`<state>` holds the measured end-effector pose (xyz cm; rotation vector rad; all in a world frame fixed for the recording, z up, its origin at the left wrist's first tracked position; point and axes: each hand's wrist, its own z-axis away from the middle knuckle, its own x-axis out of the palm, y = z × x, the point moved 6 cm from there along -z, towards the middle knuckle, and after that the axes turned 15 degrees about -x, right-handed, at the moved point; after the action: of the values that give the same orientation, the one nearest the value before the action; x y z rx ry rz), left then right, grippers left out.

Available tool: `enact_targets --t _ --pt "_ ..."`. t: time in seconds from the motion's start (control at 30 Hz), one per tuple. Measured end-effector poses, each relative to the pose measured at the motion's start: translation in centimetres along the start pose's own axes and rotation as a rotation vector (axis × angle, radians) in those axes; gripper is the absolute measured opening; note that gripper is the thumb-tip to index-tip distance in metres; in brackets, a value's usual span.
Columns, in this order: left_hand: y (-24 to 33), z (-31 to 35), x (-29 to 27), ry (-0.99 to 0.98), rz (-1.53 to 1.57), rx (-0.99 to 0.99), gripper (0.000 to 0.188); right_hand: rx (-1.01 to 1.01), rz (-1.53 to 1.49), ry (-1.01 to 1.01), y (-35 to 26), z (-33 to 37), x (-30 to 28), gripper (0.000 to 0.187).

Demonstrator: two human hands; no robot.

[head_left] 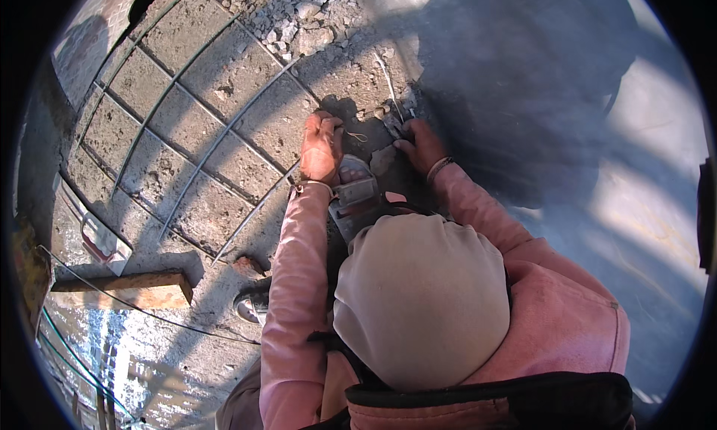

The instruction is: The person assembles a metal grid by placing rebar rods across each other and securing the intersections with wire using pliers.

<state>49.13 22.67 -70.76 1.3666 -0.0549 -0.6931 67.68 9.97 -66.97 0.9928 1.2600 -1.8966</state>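
Note:
My left hand (pixel 321 150) is closed over the broken concrete, its fingers curled beside the end of a rod of the steel rebar mesh (pixel 224 127). A fine loop of wire (pixel 357 137) shows just right of those fingers; what they grip is hidden. My right hand (pixel 423 146) is closed at the lower end of a thin pale strip (pixel 387 77), which slants up and away over the rubble. Something dark and small also shows at its fingertips, too unclear to name. Between my forearms a foot in a sandal (pixel 354 168) stands near the left hand.
Grey stone chunks (pixel 306 38) lie at the far edge of the mesh. A smooth grey floor (pixel 508 94), partly shadowed, spreads to the right. At left are a flat trowel-like tool (pixel 93 232), a wooden beam (pixel 123 289) and a dark cable (pixel 149 310) by a wet patch.

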Motion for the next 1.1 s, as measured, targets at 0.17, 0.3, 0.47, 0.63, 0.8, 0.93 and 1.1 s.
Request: enact_targets --t 0.17,0.3,0.47,0.63,0.8,0.93,1.1 --pt "0.1 0.0 -0.1 0.010 0.004 0.008 0.015 0.068 -0.084 -0.087 2.2 -0.5 0.0 0.026" --pt "-0.1 0.0 0.1 0.001 -0.023 0.000 0.014 0.109 -0.267 -0.061 2.9 -1.9 -0.2 0.022" --pt "-0.2 0.1 0.2 0.009 -0.035 0.003 0.014 -0.034 -0.528 -0.058 -1.0 -6.3 -4.5 0.017" --pt "0.2 0.3 0.2 0.063 -0.119 -0.021 0.016 0.010 -1.096 0.382 -3.1 -7.8 -9.3 0.037" --pt "0.3 0.6 -0.4 0.118 -0.202 -0.073 0.019 0.064 0.144 -0.236 -0.7 0.0 -1.5 0.053" --pt "0.2 0.9 -0.7 0.118 -0.171 -0.062 0.021 0.017 0.071 -0.108 2.1 3.5 1.1 0.044" --pt "-0.1 0.6 -0.6 0.097 -0.163 -0.070 0.016 0.081 -0.095 -0.055 1.2 2.7 -1.3 0.035"
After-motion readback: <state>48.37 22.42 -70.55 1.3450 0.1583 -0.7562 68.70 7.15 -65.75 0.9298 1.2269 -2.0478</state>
